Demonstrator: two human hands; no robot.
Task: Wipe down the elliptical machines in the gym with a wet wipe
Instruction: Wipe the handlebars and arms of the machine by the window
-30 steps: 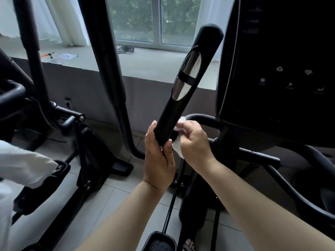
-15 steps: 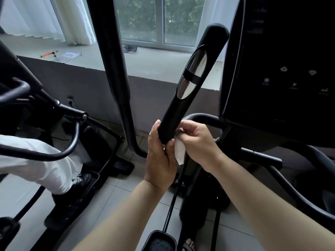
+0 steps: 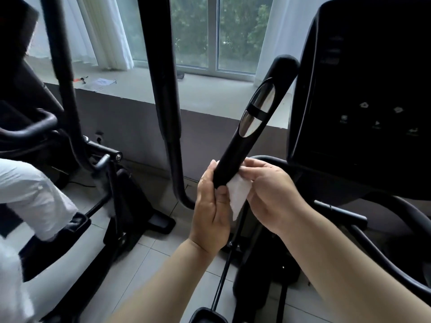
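Note:
A black elliptical handle [image 3: 247,136] with a silver sensor strip slants up toward the dark console [image 3: 363,94] at the right. My left hand [image 3: 211,213] grips the handle's lower end from the left, thumb and fingers curled round it. My right hand [image 3: 272,194] holds a white wet wipe [image 3: 238,197] against the handle's lower right side, fingers bent over the wipe. The wipe hangs down between my two hands, and part of it is hidden under my right fingers.
A second black upright bar [image 3: 168,101] stands left of the handle. Another elliptical [image 3: 70,127] at the left has a person in white trousers [image 3: 35,194] on its pedal. A concrete window ledge [image 3: 205,94] runs behind. Grey floor tiles [image 3: 151,264] lie below.
My right hand has slid the wipe lower and round the handle's end, so more of the wipe shows between my hands. The person's leg on the left machine has moved with its pedal.

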